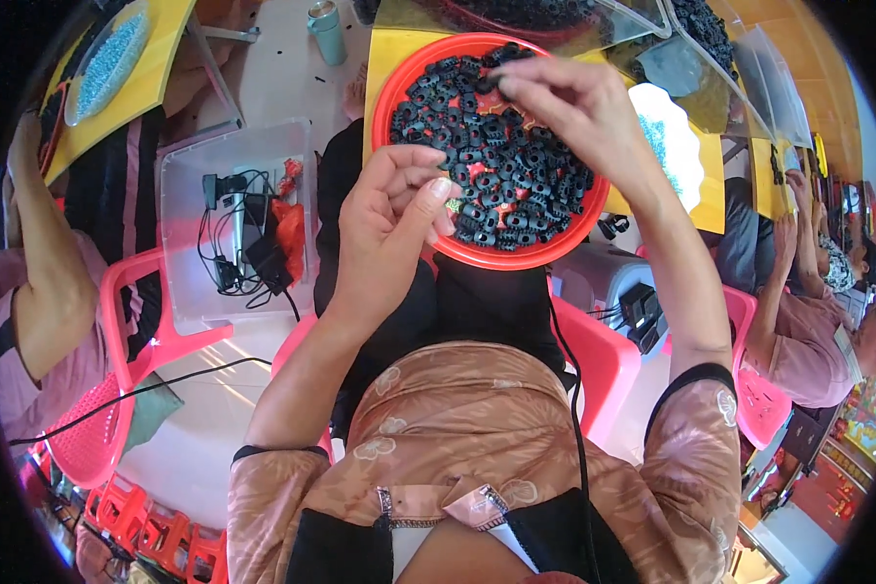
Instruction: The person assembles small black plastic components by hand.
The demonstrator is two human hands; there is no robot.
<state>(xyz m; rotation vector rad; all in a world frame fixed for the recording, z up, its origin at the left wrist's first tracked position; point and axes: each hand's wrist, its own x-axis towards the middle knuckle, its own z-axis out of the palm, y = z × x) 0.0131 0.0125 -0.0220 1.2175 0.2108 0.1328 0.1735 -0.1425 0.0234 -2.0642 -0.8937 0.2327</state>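
Pieces (545, 164), black, short, ribbed, pierced with holes, lie heaped in a round red basin (516, 260) at the yellow table's (380, 54) near edge. My right hand (584, 109), over the basin's far-right side, clamps one piece (488, 85) between thumb and finger. My left hand (396, 200) half-curls over the near-left rim; its grip I cannot tell.

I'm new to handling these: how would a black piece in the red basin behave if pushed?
A black piece would probably roll, since many look barrel-shaped. It's likely light, being small and pierced with holes. Neighbours piled in the red basin may shift with it.
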